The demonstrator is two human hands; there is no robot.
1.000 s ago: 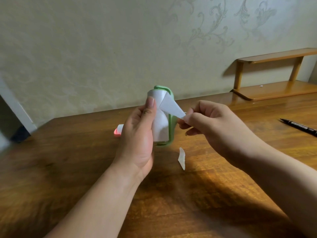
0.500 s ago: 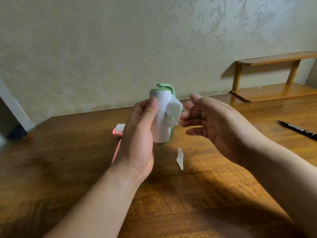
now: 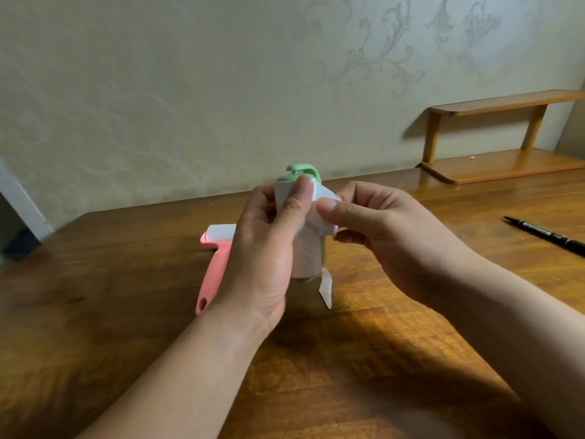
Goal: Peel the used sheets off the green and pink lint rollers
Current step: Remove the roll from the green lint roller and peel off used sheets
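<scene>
On the brown wooden worktop (image 3: 126,312), left of centre, the pink roller (image 3: 215,264) lies flat. Its white roll is at the far end, partly hidden behind the left hand (image 3: 266,248), and its handle points toward the person, with the hanging hole at the near tip. The left hand grips the green roller (image 3: 304,175) and holds it upright over the middle of the worktop. Its fingers (image 3: 262,201) curl round the far side of the white roll and its thumb presses flat against the upper front. The green frame shows above the roll, along its right edge and below it. A white sheet (image 3: 323,223) is lifted partly off the roll's right side as a loose flap. Below it a small white scrap (image 3: 326,288) lies on the worktop just beside the roller's lower end; whether the two touch cannot be told. The right hand (image 3: 380,229) pinches the sheet's flap between thumb and forefinger, the other fingers curled beneath, so that the two thumbs sit close together. Well apart to the right, a black pen (image 3: 547,236) lies at an angle on the worktop. Behind it a low wooden shelf (image 3: 506,134) stands against the pale patterned wall (image 3: 190,90).
</scene>
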